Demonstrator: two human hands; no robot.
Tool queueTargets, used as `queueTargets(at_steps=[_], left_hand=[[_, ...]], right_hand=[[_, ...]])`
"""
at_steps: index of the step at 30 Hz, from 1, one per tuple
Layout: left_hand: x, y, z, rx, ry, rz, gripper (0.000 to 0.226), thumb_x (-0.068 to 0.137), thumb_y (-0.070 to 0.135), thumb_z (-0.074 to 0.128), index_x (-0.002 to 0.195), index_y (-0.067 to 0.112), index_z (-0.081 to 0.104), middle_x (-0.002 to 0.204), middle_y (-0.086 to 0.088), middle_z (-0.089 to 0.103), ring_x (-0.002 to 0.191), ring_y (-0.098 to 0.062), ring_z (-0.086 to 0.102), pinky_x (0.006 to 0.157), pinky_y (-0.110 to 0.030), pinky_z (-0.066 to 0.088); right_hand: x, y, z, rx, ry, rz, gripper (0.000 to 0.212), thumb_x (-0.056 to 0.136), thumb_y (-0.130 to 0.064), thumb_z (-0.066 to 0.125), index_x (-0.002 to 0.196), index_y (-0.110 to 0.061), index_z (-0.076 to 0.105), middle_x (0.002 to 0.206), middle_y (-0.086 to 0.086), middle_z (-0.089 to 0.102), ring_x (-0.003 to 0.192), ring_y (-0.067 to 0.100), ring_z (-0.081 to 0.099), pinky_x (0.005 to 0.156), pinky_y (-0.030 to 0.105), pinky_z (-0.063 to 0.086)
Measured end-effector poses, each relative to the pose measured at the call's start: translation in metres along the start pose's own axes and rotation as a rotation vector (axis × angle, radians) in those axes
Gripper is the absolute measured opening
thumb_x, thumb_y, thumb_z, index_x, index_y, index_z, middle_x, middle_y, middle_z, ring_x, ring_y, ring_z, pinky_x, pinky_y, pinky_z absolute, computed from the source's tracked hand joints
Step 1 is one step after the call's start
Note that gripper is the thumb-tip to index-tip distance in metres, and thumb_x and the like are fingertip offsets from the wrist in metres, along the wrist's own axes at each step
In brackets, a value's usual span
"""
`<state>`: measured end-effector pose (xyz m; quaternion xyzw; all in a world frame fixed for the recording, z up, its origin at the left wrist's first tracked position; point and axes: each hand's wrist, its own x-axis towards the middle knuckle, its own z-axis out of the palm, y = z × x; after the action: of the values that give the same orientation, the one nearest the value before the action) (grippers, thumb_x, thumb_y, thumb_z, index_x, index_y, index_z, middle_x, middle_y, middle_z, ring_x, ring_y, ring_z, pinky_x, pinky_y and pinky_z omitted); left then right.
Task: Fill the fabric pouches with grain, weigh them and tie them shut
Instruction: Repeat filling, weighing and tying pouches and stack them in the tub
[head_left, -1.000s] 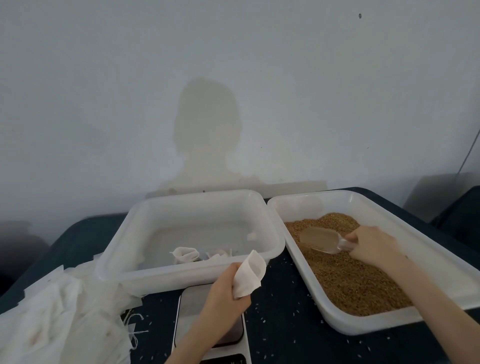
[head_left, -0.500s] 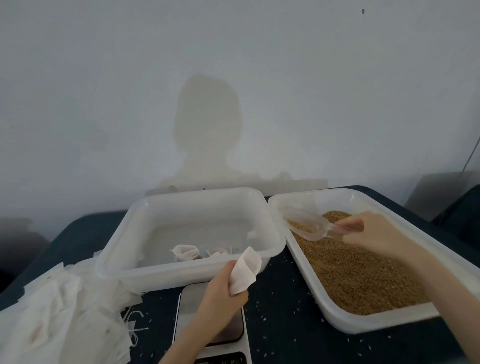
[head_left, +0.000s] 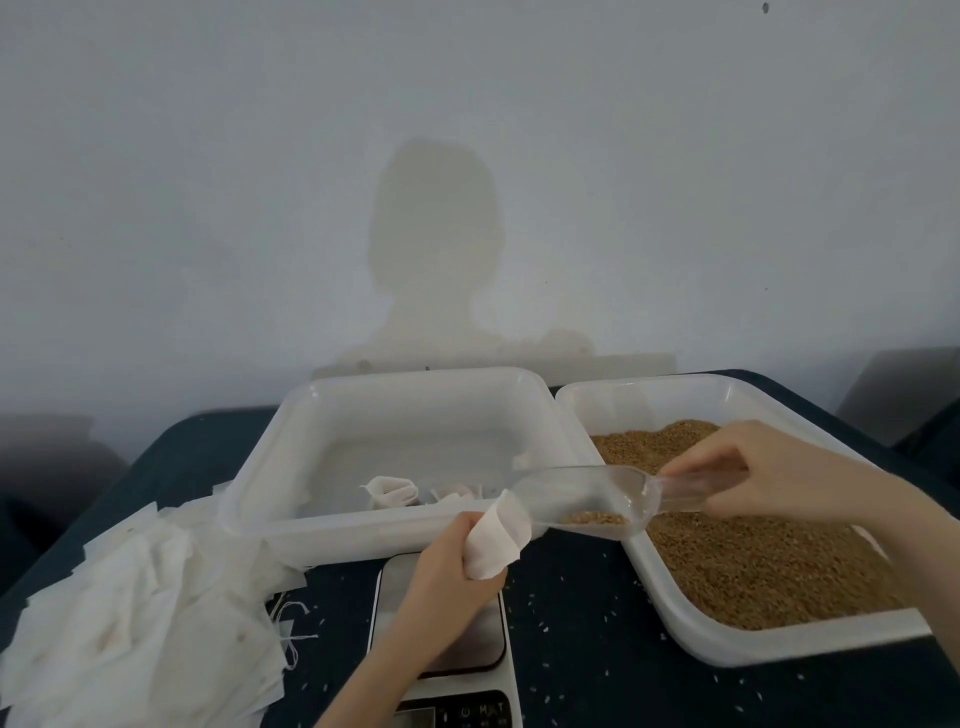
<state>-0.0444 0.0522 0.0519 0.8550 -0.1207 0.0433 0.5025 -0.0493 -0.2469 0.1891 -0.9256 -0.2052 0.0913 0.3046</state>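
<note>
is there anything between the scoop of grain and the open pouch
Nothing visible. The scoop, held by the right hand, has its tip right at the open mouth of the pouch that the left hand grips.

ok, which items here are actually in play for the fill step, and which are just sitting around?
In play: left hand gripping pouch; right hand holding scoop; grain tray; scale.

Idle: empty-pouch pile; second tray with finished pouches; spilled grains.

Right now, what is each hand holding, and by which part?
Left hand grips a fabric pouch by its lower end. Right hand holds the clear scoop by its handle.
</note>
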Motion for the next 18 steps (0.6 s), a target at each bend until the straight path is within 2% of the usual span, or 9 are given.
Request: queueTargets(at_steps=[2,4,8,13,18], left_hand=[[0.000,0.000,0.000,0.009,-0.005,-0.001,0.030,0.082,0.017,0.069,0.087,0.037,0.047,0.076,0.020,0.057,0.072,0.017,0.053,0.061,-0.005,0.039],[0.001,-0.001,0.000,0.003,-0.003,-0.004,0.029,0.082,0.018,0.069,0.091,0.037,0.049,0.082,0.019,0.060,0.077,0.015,0.053,0.064,-0.005,0.039],[0.001,-0.003,0.001,-0.013,-0.012,-0.005,0.030,0.080,0.021,0.070,0.102,0.034,0.053,0.096,0.017,0.064,0.089,0.008,0.056,0.071,-0.006,0.040],[0.001,-0.006,0.000,0.001,-0.002,-0.024,0.030,0.080,0.022,0.070,0.102,0.034,0.053,0.098,0.017,0.064,0.090,0.006,0.056,0.072,-0.007,0.042],[0.001,-0.006,0.001,0.044,-0.012,-0.007,0.036,0.079,0.022,0.071,0.106,0.036,0.052,0.103,0.018,0.062,0.094,0.006,0.055,0.078,-0.009,0.043]], right_hand=[[-0.001,-0.002,-0.001,0.019,0.003,-0.013,0.057,0.077,-0.004,0.066,0.099,-0.057,0.068,0.101,-0.027,0.069,0.098,-0.005,0.063,0.080,0.008,0.049],[0.000,-0.004,0.001,0.001,-0.017,-0.011,0.055,0.076,-0.005,0.067,0.096,-0.056,0.069,0.099,-0.026,0.070,0.095,-0.005,0.064,0.078,0.011,0.051],[0.003,-0.007,0.006,-0.060,0.015,0.014,0.050,0.073,-0.007,0.069,0.083,-0.056,0.069,0.091,-0.027,0.070,0.081,-0.008,0.065,0.065,0.007,0.049],[0.001,-0.009,0.004,-0.076,0.053,0.028,0.056,0.073,-0.006,0.069,0.081,-0.062,0.067,0.089,-0.028,0.070,0.077,0.001,0.067,0.065,0.018,0.055],[0.005,-0.013,0.011,-0.161,-0.013,0.066,0.049,0.071,-0.015,0.070,0.083,-0.062,0.065,0.086,-0.034,0.067,0.063,0.002,0.064,0.055,0.013,0.049]])
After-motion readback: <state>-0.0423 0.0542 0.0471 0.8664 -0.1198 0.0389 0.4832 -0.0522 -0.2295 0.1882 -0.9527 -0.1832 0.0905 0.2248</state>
